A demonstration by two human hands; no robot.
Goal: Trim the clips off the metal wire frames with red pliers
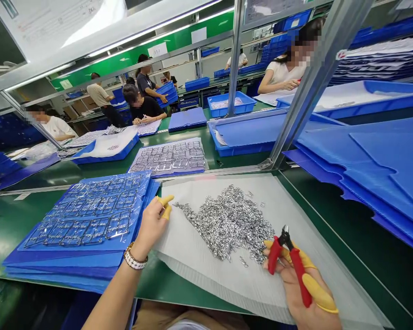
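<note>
My right hand, with yellow finger cots, holds red-handled cutting pliers at the lower right of a white foam sheet. The plier jaws point up at the edge of a heap of small silvery metal parts on that sheet. My left hand, also with yellow cots on thumb and forefinger, rests at the sheet's left edge with those two fingers pinched together beside the heap; what they hold, if anything, is too small to see. A watch sits on that wrist.
A stack of blue trays topped with clear film of metal frames lies to the left. Blue corrugated sheets are stacked at the right. A metal post rises behind the sheet. Several other people work at benches beyond.
</note>
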